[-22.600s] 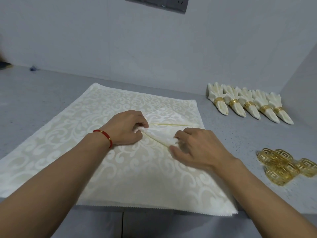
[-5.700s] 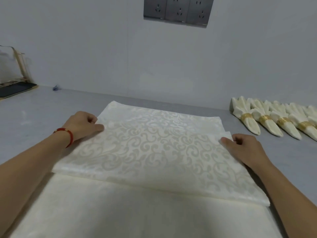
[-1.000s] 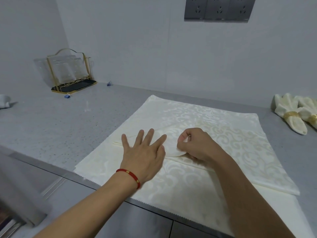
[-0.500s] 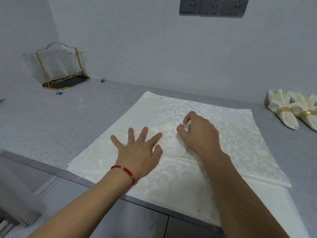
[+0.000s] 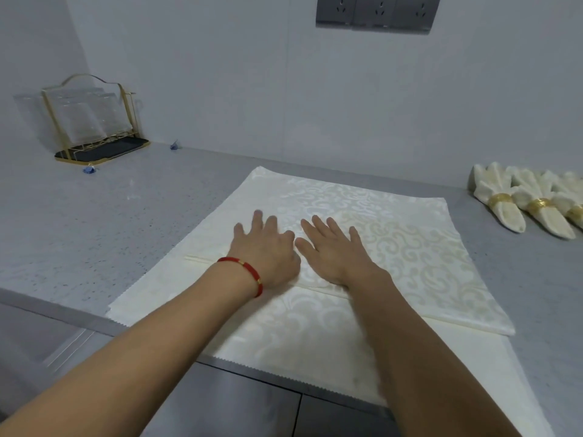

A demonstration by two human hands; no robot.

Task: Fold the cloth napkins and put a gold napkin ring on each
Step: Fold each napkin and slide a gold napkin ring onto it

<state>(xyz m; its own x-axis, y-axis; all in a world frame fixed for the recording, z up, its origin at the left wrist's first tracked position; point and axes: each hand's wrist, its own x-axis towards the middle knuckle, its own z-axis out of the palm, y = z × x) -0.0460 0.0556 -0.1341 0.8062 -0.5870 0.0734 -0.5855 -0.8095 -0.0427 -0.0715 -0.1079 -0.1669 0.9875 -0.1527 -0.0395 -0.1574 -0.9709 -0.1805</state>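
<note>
- The cloth napkin [image 5: 378, 247] lay flat on the grey counter [image 5: 110, 216], filling the middle of the view, with one edge overhanging the counter's near lip towards six o'clock.
- A second layer of the same patterned cloth showed under it along the near and right-hand sides; whether that was a separate napkin could not be told.
- The left hand [image 5: 265, 250], with a red bracelet [image 5: 244, 272] at the wrist, rested palm down on the napkin near its centre, fingers straight and slightly spread, pointing to twelve o'clock.
- The right hand [image 5: 331, 250] lay just beside it at three o'clock, also flat on the cloth, fingers spread and holding nothing.
- A fold edge [image 5: 318, 287] ran across under both wrists, roughly from nine o'clock to three o'clock, so the crease's long axis lay crosswise to the fingers.
- Judged from this, the step was pressing the fold flat; both hands were equally near it, and smoothing outward would carry the left hand to nine o'clock and the right to three o'clock.
- Three finished napkins [image 5: 517, 206], each wearing a gold napkin ring [image 5: 500, 200], lay side by side at two o'clock, well apart from the hands and nearer the right one.
- No loose rings were in view.
- A gold wire rack [image 5: 91, 121] stood at ten o'clock by the wall, and a socket panel [image 5: 375, 11] hung at twelve o'clock.
</note>
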